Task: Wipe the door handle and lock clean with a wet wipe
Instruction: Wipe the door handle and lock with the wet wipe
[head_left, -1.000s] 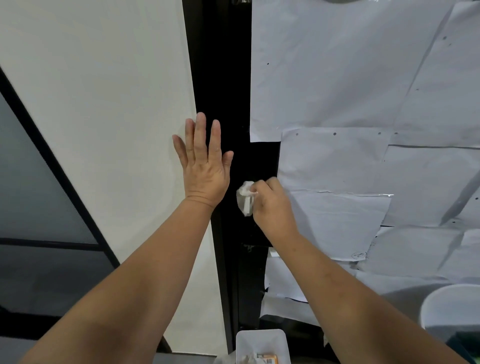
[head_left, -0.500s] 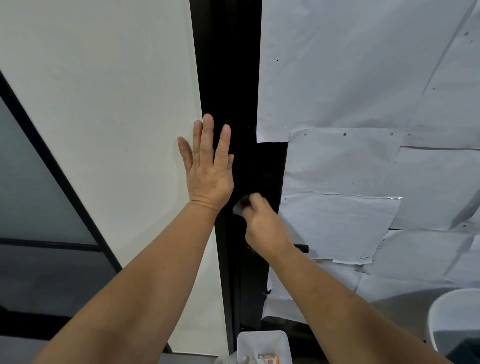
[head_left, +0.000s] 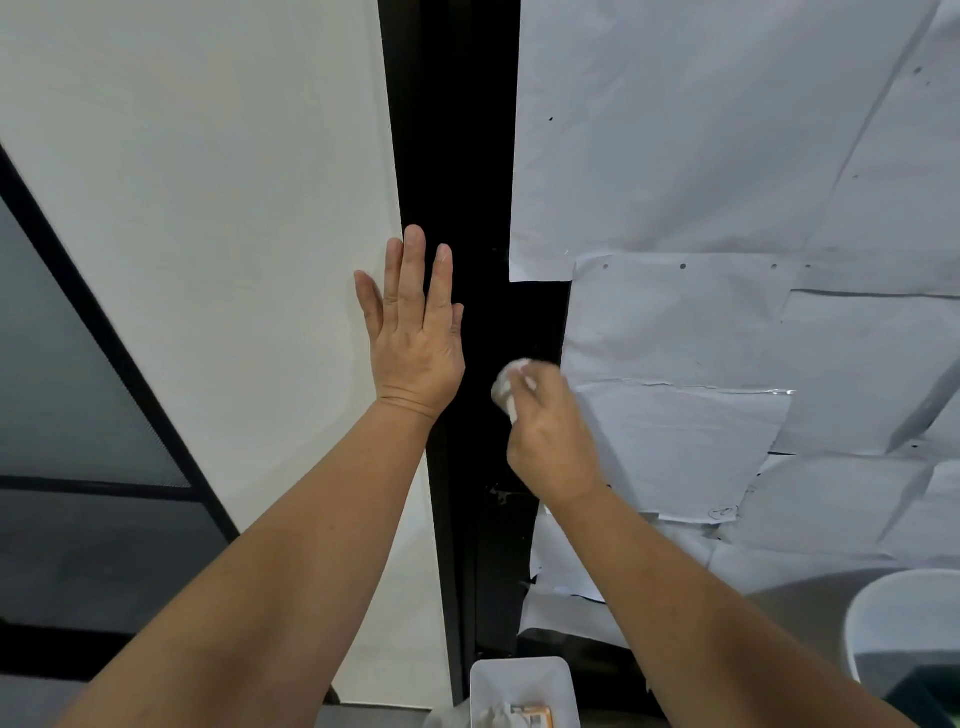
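Observation:
A black door edge runs vertically between a white wall and a paper-covered panel. My right hand grips a crumpled white wet wipe and presses it against the dark strip at mid height; the wipe is blurred. The handle and lock are hidden behind that hand and lost in the dark strip. My left hand lies flat with straight fingers on the white wall at the door's left edge, holding nothing.
White paper sheets cover the panel on the right. A white tray holding small items sits below at the bottom edge. A white round container stands bottom right. A dark-framed glass pane is on the left.
My right hand with the wipe dipped down along the dark strip, then came back up, showing the wipe again. My left hand stays flat on the wall.

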